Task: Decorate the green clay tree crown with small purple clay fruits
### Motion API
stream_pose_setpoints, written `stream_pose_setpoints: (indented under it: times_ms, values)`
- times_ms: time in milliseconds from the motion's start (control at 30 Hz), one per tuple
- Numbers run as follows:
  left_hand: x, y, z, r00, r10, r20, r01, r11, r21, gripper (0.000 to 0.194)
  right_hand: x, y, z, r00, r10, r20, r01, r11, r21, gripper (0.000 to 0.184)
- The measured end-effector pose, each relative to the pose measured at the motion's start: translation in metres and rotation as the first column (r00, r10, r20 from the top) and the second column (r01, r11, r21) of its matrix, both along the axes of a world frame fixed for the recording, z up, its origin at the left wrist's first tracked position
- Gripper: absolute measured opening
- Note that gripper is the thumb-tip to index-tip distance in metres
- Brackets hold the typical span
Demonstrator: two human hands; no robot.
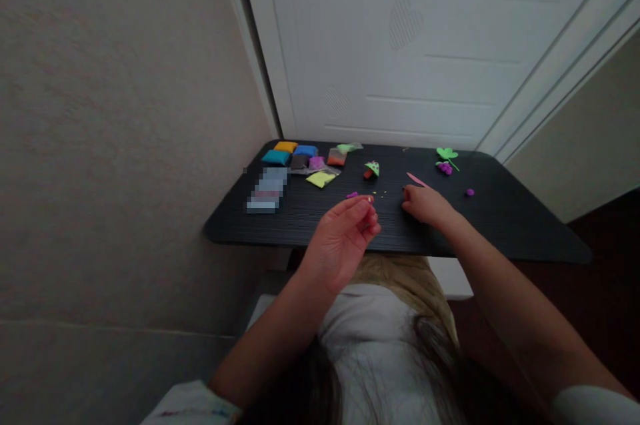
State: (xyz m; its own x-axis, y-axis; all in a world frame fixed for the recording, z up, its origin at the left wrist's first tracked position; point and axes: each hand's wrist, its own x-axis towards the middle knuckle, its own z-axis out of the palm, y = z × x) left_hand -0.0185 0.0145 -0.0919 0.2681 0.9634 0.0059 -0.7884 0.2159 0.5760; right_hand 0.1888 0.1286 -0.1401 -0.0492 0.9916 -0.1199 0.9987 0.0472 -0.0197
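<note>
Raised over the table's front edge, my left hand (343,231) pinches a small pale bit (370,200) between thumb and fingertip. My right hand (425,203) rests low on the dark table with its fingers curled; whatever they hold, if anything, is hidden. Just behind it lies a pink modelling tool (417,179). A strip of purple clay (353,195) is beside my left fingertips, with tiny yellow crumbs (375,193) to its right. Farther back sits a small clay figure (372,170) with a green spotted top and a reddish-brown base.
Several clay packets, among them a yellow one (321,178) and a teal one (276,157), lie at the back left. A blurred-out flat object (269,190) is in front of them. To the right are a green clay clover (446,155), purple clay balls (445,169) and a single purple ball (470,192).
</note>
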Motion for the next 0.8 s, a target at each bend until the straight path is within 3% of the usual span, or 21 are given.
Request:
stream_pose_setpoints:
  times_ms: [300,533,700,733,800]
  values:
    - [0.002,-0.001,0.003,1.0,-0.006,-0.003,0.005,1.0,-0.026,0.007,-0.002,-0.009,0.004,0.993,0.102,-0.053,-0.103,0.994,-0.019,0.025]
    - [0.001,-0.003,0.003,1.0,-0.004,-0.008,0.004,1.0,-0.005,0.008,0.002,-0.032,0.014,0.943,0.236,-0.235,-0.203,0.966,0.159,0.024]
    - [0.001,-0.009,0.01,0.999,-0.047,-0.016,0.048,0.997,0.058,0.007,0.007,-0.06,0.038,0.911,0.255,-0.324,-0.13,0.923,0.362,0.024]
    - [0.001,-0.011,0.013,0.998,-0.061,-0.022,0.062,0.995,0.078,0.007,0.004,-0.071,0.048,0.894,0.268,-0.358,-0.1,0.899,0.426,0.026]
    - [0.002,-0.017,0.019,0.996,-0.067,-0.058,0.074,0.99,0.118,0.007,-0.007,-0.098,0.072,0.705,0.429,-0.565,0.02,0.784,0.62,0.02]
